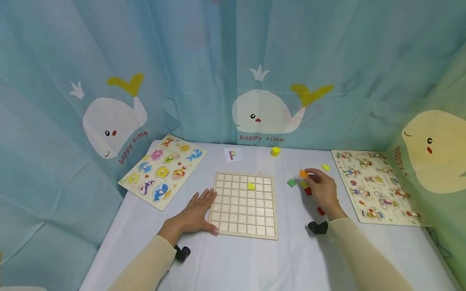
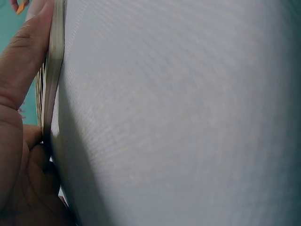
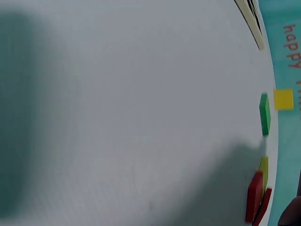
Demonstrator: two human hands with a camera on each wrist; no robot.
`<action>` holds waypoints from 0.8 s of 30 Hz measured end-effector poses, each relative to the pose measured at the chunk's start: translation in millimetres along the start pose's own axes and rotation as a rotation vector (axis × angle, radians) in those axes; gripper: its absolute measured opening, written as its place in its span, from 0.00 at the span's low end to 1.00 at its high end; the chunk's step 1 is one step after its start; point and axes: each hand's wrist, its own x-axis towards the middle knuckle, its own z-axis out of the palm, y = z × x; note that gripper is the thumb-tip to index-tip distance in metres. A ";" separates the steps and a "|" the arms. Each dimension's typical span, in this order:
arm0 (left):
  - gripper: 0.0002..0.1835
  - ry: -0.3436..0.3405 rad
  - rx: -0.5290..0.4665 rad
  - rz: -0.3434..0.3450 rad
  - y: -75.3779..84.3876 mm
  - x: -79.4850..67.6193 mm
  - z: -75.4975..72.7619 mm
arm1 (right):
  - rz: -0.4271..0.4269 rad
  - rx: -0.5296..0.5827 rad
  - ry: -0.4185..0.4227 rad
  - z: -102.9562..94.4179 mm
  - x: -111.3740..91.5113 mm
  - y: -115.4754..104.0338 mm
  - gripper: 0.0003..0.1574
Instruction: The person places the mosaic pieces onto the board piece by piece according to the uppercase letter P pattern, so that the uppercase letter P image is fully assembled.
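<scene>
My left hand point(image 1: 198, 212) lies with spread fingers along the left edge of the wooden grid board point(image 1: 242, 236); its thumb touches the near left corner. One yellow tile point(image 1: 251, 186) with a rounded corner sits in a cell toward the board's far side. To the right of the board, my right hand point(image 1: 322, 190) pinches an orange tile point(image 1: 303, 173) between thumb and fingertips. Below that hand lie a green tile point(image 1: 292, 183), a yellow-green tile point(image 1: 303, 184) and red tiles point(image 3: 254, 197), partly overlapped by the fingers in the head view.
A printed pattern card point(image 1: 233, 154) and a yellow cylinder point(image 1: 275, 151) stand behind the board. Picture puzzles lie at left point(image 1: 164, 171) and right point(image 1: 375, 186). A yellow leaf-shaped tile point(image 1: 325, 167) is beyond the right hand, and another red tile point(image 1: 320, 211) is near its wrist.
</scene>
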 end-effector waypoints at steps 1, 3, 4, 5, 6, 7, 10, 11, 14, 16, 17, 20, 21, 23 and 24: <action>0.74 0.001 0.002 0.001 0.1 0.2 0.1 | 0.001 0.016 -0.010 1.8 -1.1 -1.6 0.20; 0.74 0.001 0.006 0.000 0.4 0.4 0.4 | 0.002 0.040 -0.023 6.0 -2.9 -4.6 0.20; 0.73 0.001 0.006 -0.002 0.6 0.4 0.4 | 0.001 0.044 -0.027 8.4 -3.4 -5.9 0.20; 0.74 0.000 0.007 -0.005 0.8 0.4 0.6 | 0.001 0.041 -0.033 10.8 -4.1 -7.6 0.20; 0.74 -0.002 0.009 -0.010 1.2 0.3 0.7 | -0.003 0.039 -0.035 13.7 -4.6 -8.8 0.20; 0.74 -0.001 0.007 -0.011 1.3 0.2 1.0 | -0.010 0.032 -0.032 16.7 -5.2 -10.2 0.20; 0.74 -0.009 0.010 -0.019 2.2 0.0 1.0 | -0.029 0.003 -0.024 25.9 -6.8 -13.9 0.20; 0.74 -0.008 0.009 -0.018 2.3 -0.1 1.2 | -0.028 0.004 -0.028 28.8 -7.8 -15.5 0.20; 0.74 -0.007 0.009 -0.015 2.5 0.0 1.4 | -0.033 0.017 -0.044 36.3 -10.7 -20.5 0.20; 0.74 -0.004 0.010 -0.014 2.0 0.0 1.7 | -0.035 0.028 -0.050 40.8 -12.1 -23.9 0.20; 0.74 -0.002 0.011 -0.012 1.6 0.1 2.0 | -0.039 0.032 -0.054 43.0 -12.8 -25.5 0.20; 0.74 -0.005 0.023 -0.015 0.9 0.2 2.2 | -0.050 0.048 -0.061 49.4 -14.9 -30.8 0.18; 0.74 -0.005 0.024 -0.015 0.6 0.3 2.3 | -0.053 0.050 -0.067 51.6 -15.7 -32.2 0.18; 0.74 -0.004 0.022 -0.011 0.3 0.5 2.5 | -0.063 0.059 -0.081 56.0 -17.7 -35.7 0.18; 0.74 -0.002 0.018 -0.008 0.1 0.6 2.7 | -0.069 0.062 -0.088 58.1 -18.7 -37.3 0.18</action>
